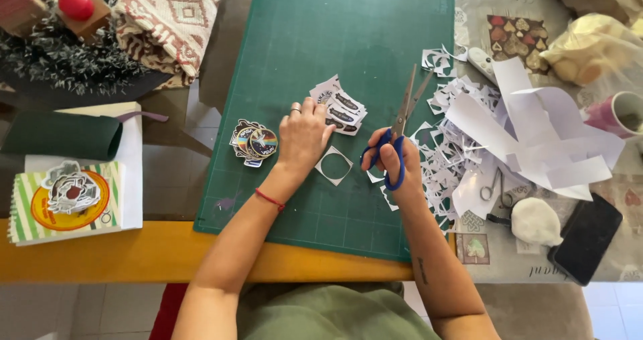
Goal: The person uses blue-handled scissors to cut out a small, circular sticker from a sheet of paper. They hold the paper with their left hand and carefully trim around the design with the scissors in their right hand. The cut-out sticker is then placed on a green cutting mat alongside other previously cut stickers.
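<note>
Scissors [402,122] gripped in right hand [395,162], blades slightly apart; left hand [305,136] flat, fingertips touching sticker stack [341,109] just beyond.

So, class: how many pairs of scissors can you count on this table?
2. Blue-handled scissors in the right hand over the green cutting mat; small metal scissors lying among the paper scraps on the right. More could be hidden under the paper.
</note>
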